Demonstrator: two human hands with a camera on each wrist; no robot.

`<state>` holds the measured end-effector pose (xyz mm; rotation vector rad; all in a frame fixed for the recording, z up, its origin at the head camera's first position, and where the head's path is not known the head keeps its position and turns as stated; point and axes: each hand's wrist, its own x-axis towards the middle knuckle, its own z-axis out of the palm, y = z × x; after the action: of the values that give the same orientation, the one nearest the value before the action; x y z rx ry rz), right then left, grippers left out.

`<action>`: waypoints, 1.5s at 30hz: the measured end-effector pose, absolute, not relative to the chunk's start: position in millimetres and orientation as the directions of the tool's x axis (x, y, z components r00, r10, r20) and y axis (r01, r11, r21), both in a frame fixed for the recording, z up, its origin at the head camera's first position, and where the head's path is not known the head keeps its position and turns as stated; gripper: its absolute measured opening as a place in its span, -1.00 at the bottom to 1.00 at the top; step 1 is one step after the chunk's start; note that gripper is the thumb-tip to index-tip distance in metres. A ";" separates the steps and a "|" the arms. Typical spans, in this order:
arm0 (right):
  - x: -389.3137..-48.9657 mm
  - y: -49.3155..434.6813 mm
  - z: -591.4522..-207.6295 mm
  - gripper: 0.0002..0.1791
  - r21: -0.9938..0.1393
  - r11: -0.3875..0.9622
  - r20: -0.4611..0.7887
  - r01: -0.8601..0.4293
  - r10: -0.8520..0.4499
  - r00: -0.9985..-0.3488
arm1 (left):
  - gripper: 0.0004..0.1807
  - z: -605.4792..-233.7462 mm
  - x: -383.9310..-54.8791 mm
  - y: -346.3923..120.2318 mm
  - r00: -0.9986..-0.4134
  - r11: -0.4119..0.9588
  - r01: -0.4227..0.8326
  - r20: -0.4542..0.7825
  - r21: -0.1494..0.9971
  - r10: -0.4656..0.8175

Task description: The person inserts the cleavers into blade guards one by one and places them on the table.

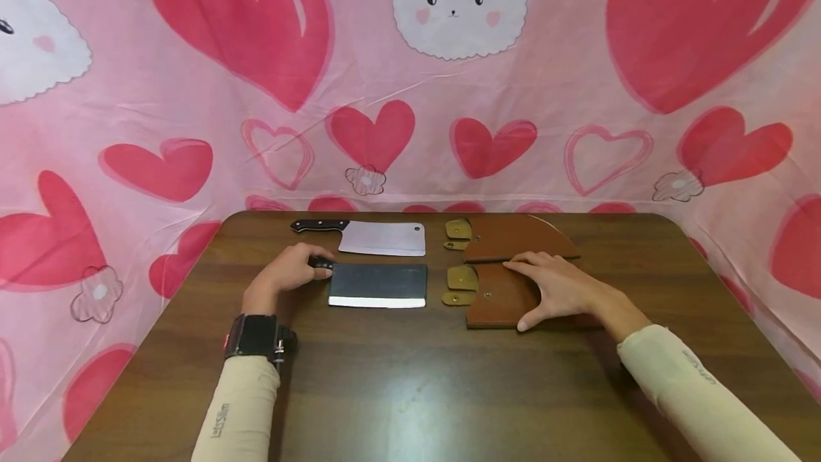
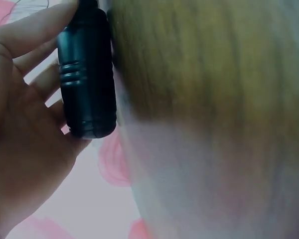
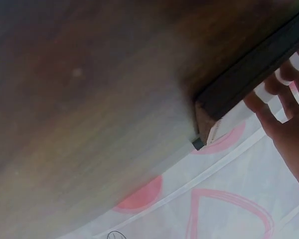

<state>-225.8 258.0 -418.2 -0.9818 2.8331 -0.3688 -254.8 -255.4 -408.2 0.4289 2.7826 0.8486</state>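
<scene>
My left hand (image 1: pixel 287 273) grips the near cleaver (image 1: pixel 377 282); my right hand (image 1: pixel 563 289), well apart, grips the near sheath (image 1: pixel 503 298). I judge this pick-up; next calls for lining them up.

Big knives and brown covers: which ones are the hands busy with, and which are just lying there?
Busy with now:
Dark-bladed cleaver, its black handle held by the left fingers
Near brown cover, gripped by the right fingers

Just lying there, though perhaps for later:
Pale-bladed cleaver
Far brown cover
</scene>
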 end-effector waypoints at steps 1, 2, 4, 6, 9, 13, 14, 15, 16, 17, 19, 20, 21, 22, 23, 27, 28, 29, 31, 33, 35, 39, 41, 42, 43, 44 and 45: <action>-225.7 257.3 -417.8 0.30 -0.259 0.761 -0.032 -0.595 -0.623 -0.782 | -0.67 -408.0 -255.1 -256.2 -0.937 0.790 0.215 -0.106 0.575 0.333; -225.5 256.7 -417.4 0.31 -0.251 0.761 -0.030 -0.598 -0.624 -0.781 | -0.65 -408.1 -255.7 -257.1 -0.937 0.789 0.214 -0.108 0.576 0.333; -225.2 255.5 -416.5 0.31 -0.232 0.764 -0.030 -0.602 -0.624 -0.780 | -0.63 -408.2 -256.8 -258.9 -0.937 0.789 0.215 -0.107 0.575 0.334; -224.9 254.3 -415.5 0.31 -0.217 0.764 -0.029 -0.608 -0.627 -0.778 | -0.60 -408.0 -257.5 -260.4 -0.938 0.789 0.213 -0.105 0.576 0.330; -224.1 253.3 -414.1 0.32 -0.205 0.765 -0.030 -0.610 -0.628 -0.778 | -0.60 -407.1 -257.6 -262.2 -0.945 0.789 0.193 -0.107 0.584 0.310; -223.5 251.7 -413.0 0.32 -0.196 0.769 -0.032 -0.608 -0.625 -0.780 | -0.59 -405.6 -257.6 -263.5 -0.949 0.785 0.176 -0.110 0.594 0.296; -223.4 251.2 -412.9 0.32 -0.194 0.770 -0.033 -0.607 -0.624 -0.781 | -0.60 -405.5 -257.9 -263.7 -0.950 0.785 0.175 -0.108 0.594 0.294; -223.3 250.7 -412.8 0.32 -0.193 0.771 -0.035 -0.606 -0.623 -0.782 | -0.60 -405.4 -258.0 -264.0 -0.950 0.784 0.178 -0.106 0.594 0.295; -223.2 250.3 -412.8 0.32 -0.191 0.773 -0.036 -0.605 -0.622 -0.782 | -0.60 -405.2 -258.1 -264.2 -0.950 0.783 0.178 -0.104 0.596 0.295; -222.9 250.1 -412.6 0.32 -0.189 0.774 -0.038 -0.604 -0.621 -0.783 | -0.61 -405.2 -258.0 -264.4 -0.949 0.782 0.181 -0.102 0.597 0.298; -222.1 250.2 -412.5 0.33 -0.187 0.776 -0.042 -0.602 -0.618 -0.785 | -0.62 -405.1 -258.0 -264.7 -0.948 0.778 0.188 -0.096 0.600 0.303; -221.6 250.5 -412.6 0.34 -0.187 0.778 -0.045 -0.600 -0.617 -0.786 | -0.63 -405.2 -257.8 -264.8 -0.950 0.779 0.184 -0.096 0.599 0.298; -221.0 250.9 -412.8 0.34 -0.188 0.779 -0.047 -0.598 -0.615 -0.787 | -0.63 -405.3 -257.8 -265.0 -0.949 0.778 0.186 -0.096 0.600 0.301; -220.5 251.3 -412.9 0.35 -0.188 0.780 -0.049 -0.597 -0.614 -0.788 | -0.63 -405.2 -257.6 -265.1 -0.949 0.778 0.186 -0.096 0.600 0.301; -220.1 251.6 -413.0 0.35 -0.188 0.781 -0.052 -0.596 -0.613 -0.788 | -0.63 -405.5 -257.6 -265.3 -0.948 0.778 0.189 -0.094 0.599 0.303; -219.6 251.5 -413.2 0.34 -0.196 0.780 -0.059 -0.594 -0.614 -0.787 | -0.64 -405.3 -256.1 -265.3 -0.952 0.775 0.181 -0.091 0.605 0.293; -219.7 251.2 -412.9 0.33 -0.198 0.779 -0.060 -0.594 -0.615 -0.786 | -0.65 -405.1 -255.5 -265.1 -0.953 0.776 0.179 -0.090 0.605 0.290; -219.9 250.9 -412.8 0.32 -0.199 0.779 -0.061 -0.594 -0.615 -0.786 | -0.65 -405.3 -255.3 -264.9 -0.953 0.775 0.180 -0.088 0.605 0.290; -220.1 250.2 -412.6 0.31 -0.199 0.780 -0.062 -0.594 -0.615 -0.786 | -0.66 -405.4 -254.5 -264.4 -0.954 0.773 0.175 -0.088 0.610 0.286; -220.2 249.6 -412.6 0.29 -0.195 0.781 -0.063 -0.593 -0.613 -0.787 | -0.66 -406.1 -254.2 -264.4 -0.954 0.771 0.171 -0.091 0.613 0.284; -220.1 249.2 -412.5 0.29 -0.196 0.781 -0.059 -0.593 -0.613 -0.788 | -0.67 -407.1 -254.0 -264.7 -0.954 0.768 0.168 -0.092 0.619 0.284; -218.5 249.1 -411.5 0.27 -0.202 0.782 -0.048 -0.590 -0.610 -0.791 | -0.68 -409.9 -254.2 -266.2 -0.954 0.763 0.174 -0.084 0.623 0.286; -217.5 249.4 -410.7 0.26 -0.201 0.785 -0.041 -0.586 -0.604 -0.796 | -0.67 -410.9 -254.0 -266.6 -0.953 0.756 0.182 -0.076 0.629 0.293; -216.9 249.5 -410.3 0.25 -0.198 0.787 -0.037 -0.584 -0.602 -0.798 | -0.68 -411.3 -254.0 -266.9 -0.954 0.751 0.180 -0.074 0.635 0.291; -216.5 249.6 -409.8 0.24 -0.194 0.788 -0.033 -0.584 -0.600 -0.799 | -0.68 -411.5 -253.8 -267.0 -0.955 0.747 0.177 -0.073 0.641 0.288; -216.1 249.7 -409.4 0.24 -0.190 0.789 -0.029 -0.584 -0.600 -0.800 | -0.68 -411.4 -253.4 -267.1 -0.956 0.742 0.173 -0.073 0.647 0.286; -215.8 249.8 -409.0 0.23 -0.188 0.788 -0.024 -0.586 -0.600 -0.800 | -0.68 -411.3 -253.2 -267.4 -0.956 0.738 0.167 -0.075 0.654 0.283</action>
<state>-215.8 249.8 -409.0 -0.9606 2.8929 -0.2625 -253.2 -267.4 -411.3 0.3613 2.7692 1.0169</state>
